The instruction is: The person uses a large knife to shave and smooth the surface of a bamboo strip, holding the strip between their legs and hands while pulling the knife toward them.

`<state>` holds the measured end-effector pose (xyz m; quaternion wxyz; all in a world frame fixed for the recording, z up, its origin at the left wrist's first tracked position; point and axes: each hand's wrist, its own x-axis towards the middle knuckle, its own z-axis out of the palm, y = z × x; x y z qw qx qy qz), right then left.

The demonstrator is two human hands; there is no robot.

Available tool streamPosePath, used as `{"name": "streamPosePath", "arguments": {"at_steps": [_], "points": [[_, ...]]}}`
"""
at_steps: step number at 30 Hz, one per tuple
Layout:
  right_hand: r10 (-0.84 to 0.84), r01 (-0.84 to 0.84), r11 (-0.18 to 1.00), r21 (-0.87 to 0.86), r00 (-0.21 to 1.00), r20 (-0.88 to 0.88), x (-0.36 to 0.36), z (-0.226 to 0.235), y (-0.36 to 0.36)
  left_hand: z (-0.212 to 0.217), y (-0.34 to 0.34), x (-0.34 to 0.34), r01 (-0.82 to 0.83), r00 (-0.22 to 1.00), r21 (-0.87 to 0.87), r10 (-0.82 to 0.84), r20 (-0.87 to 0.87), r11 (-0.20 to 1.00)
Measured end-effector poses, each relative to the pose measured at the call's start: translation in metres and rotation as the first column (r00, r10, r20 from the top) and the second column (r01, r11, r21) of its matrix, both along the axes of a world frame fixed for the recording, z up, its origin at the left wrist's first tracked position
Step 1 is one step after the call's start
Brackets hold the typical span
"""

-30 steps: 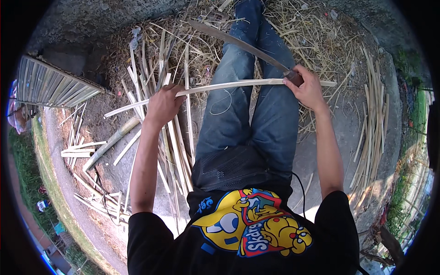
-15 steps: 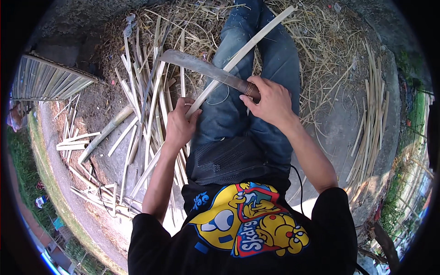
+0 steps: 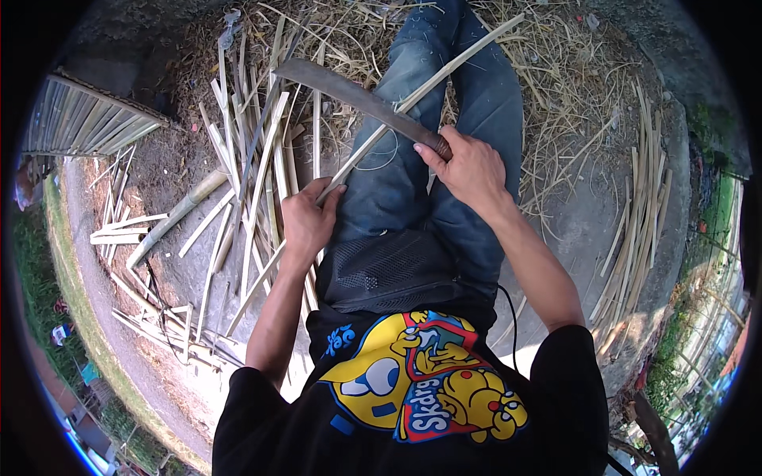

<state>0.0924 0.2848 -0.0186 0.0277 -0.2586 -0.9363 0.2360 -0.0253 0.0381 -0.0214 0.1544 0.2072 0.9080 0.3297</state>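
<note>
The left hand (image 3: 306, 222) is holding a pale bamboo strip (image 3: 448, 73) beside the legs (image 3: 377, 206), its fingers (image 3: 334, 196) pinching the strip against the thumb, seemingly because a firm hold there is keeping the long piece from swinging. The strip is slanting forward and rightward above the legs, which are probably serving as backing beneath it. The right hand (image 3: 474, 170) is gripping the handle (image 3: 441, 149) of a broad machete (image 3: 363, 102), its fingers curling around and its thumb pressing along the near side, a grasp that is apparently leaving the blade (image 3: 337, 87) free. The blade is crossing over the strip with its tip pointing left; whether it is pressing on the bamboo, the view is not telling. Left of the legs, a pile of split strips (image 3: 274, 155) is lying close to the left hand, perhaps for easy reach, while a bundle (image 3: 649, 194) is resting well apart on the right, presumably keeping the two lots from mixing. Shavings (image 3: 548, 103) are covering the ground (image 3: 567, 210) ahead of the right hand
</note>
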Motion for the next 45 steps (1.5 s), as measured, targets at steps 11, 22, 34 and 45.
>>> {"name": "streamPosePath", "arguments": {"at_steps": [11, 22, 34, 45], "points": [[0.244, -0.244, 0.970, -0.005, 0.970, -0.005, -0.009, 0.012, -0.014, 0.008, 0.005, 0.004, 0.077, 0.992, 0.064, -0.070, -0.107, 0.995], [0.064, -0.066, 0.995, 0.079, 0.997, 0.033, -0.008, -0.003, 0.050, 0.009, -0.038, -0.003, 0.070, 0.992, -0.011, -0.071, -0.105, 0.997], [-0.008, 0.019, 0.983, -0.183, 0.998, 0.058, -0.015, -0.001, 0.041, -0.013, -0.046, 0.014, 0.003, 0.992, -0.036, -0.008, -0.128, 0.999], [0.253, -0.268, 0.959, -0.088, 0.955, -0.152, -0.001, -0.007, -0.040, -0.004, -0.012, 0.021, 0.048, 0.976, 0.164, -0.012, -0.217, 0.985]]}}
